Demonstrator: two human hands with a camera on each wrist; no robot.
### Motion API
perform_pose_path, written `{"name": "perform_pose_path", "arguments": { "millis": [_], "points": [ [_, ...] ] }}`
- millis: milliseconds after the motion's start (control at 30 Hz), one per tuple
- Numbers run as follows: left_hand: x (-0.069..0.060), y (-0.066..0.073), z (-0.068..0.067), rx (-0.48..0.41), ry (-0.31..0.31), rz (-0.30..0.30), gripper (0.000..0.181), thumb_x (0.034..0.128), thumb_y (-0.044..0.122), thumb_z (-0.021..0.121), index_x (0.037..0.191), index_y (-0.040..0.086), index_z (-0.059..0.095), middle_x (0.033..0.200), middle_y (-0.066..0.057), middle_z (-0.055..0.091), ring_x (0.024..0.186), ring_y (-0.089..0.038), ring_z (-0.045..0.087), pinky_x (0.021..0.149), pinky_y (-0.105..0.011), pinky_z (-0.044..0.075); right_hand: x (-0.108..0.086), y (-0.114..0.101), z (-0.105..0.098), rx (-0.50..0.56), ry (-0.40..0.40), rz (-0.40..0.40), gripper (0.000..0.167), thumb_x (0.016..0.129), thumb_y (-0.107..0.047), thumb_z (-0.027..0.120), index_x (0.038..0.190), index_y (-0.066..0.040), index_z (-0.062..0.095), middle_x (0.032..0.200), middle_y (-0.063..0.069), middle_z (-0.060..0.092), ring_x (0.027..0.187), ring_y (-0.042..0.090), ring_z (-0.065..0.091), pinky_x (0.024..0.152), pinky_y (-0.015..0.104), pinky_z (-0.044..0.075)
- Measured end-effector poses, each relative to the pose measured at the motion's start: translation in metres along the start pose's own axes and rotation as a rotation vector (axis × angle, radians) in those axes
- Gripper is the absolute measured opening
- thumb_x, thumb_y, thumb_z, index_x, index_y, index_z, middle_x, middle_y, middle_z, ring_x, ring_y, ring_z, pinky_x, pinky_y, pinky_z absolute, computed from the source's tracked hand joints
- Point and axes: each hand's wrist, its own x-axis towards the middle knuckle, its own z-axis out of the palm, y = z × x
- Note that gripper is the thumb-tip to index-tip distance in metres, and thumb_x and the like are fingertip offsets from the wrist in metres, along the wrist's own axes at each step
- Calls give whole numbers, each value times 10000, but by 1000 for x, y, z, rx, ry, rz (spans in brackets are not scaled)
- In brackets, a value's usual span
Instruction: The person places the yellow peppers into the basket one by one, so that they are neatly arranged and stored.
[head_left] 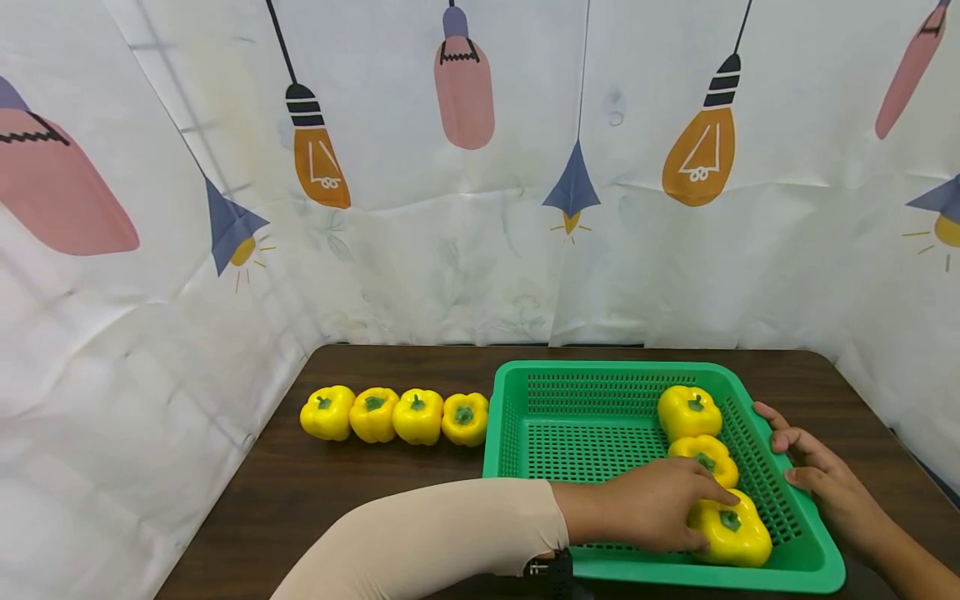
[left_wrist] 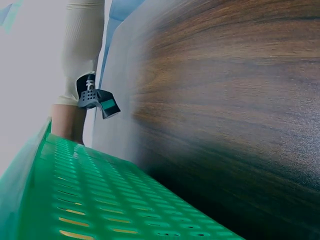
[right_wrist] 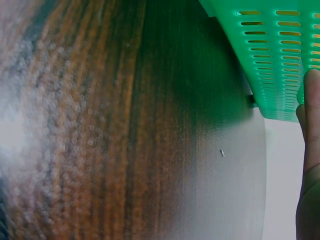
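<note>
In the head view my left hand (head_left: pixel 648 504) reaches over the near wall of a green plastic basket (head_left: pixel 600 367). Its fingers and thumb grip a yellow bell pepper (head_left: pixel 738 537) in the basket's near right corner. Two more bell peppers, a middle one (head_left: pixel 701 454) and a far one (head_left: pixel 688 412), line the right wall. My right hand (head_left: pixel 821 471) holds the basket's right rim from outside. The right wrist view shows part of that hand (right_wrist: pixel 312 135) against the slotted wall (right_wrist: pixel 270 50). No left fingers show in the left wrist view.
Several yellow bell peppers (head_left: pixel 393 415) stand in a row on the dark wooden table (head_left: pixel 300 492), left of the basket. A patterned white sheet (head_left: pixel 480 275) hangs behind. A beige sleeved arm (left_wrist: pixel 82 45) with a black wrist device (left_wrist: pixel 97 100) appears in the left wrist view.
</note>
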Motion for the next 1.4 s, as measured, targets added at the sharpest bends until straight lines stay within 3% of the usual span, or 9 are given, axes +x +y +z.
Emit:
{"name": "perform_pose_path", "arguments": {
  "millis": [367,700,867,967,1100,1200,1400],
  "points": [
    [-7,-3,-8,-17,30,-12,584,934,339,782,1474,325,560,1394,252,532,1272,112,408,1028,-57,290,1,-2,1,-18,5,4,382,997,133,227,1176,-118,453,1657,-95,93,1394,-21,313,951,269,535],
    [-24,-9,-24,-97,38,5,586,940,359,772,1481,290,557,1429,217,525,1301,84,408,1021,-68,302,0,-1,0,-29,6,-10,395,982,153,231,1175,-105,459,1657,-96,104,1392,-19,291,955,244,522],
    [-46,-16,-32,-161,64,0,584,947,355,764,1486,276,554,1435,185,524,1282,66,439,1000,-90,353,-1,1,1,-39,18,-2,390,978,153,236,1178,-99,457,1652,-111,118,1382,-24,292,959,230,510],
    [-63,-24,-37,-226,101,-13,572,951,324,765,1480,257,559,1445,138,521,1102,67,551,928,-88,416,-1,2,1,-51,29,4,383,976,150,243,1172,-98,459,1649,-111,126,1377,-19,298,955,228,509],
    [-84,-38,-43,-348,151,-32,569,952,260,768,1479,232,553,1463,69,505,901,62,605,801,-85,484,-1,0,1,-57,27,7,379,980,146,242,1175,-100,455,1650,-110,122,1378,-15,297,951,227,510],
    [-97,-50,-46,-404,192,-50,580,945,237,775,1481,237,552,1459,52,505,932,46,624,778,-96,505,-1,-1,1,-65,23,8,377,983,145,239,1178,-98,450,1650,-110,117,1380,-18,293,953,220,505],
    [-124,-72,-49,-534,274,-97,589,919,170,800,1459,237,574,1420,54,520,1195,-50,550,821,-155,541,0,-1,0,-80,22,19,369,987,140,243,1180,-98,449,1650,-117,121,1380,-30,286,957,208,496]
  ]
}}
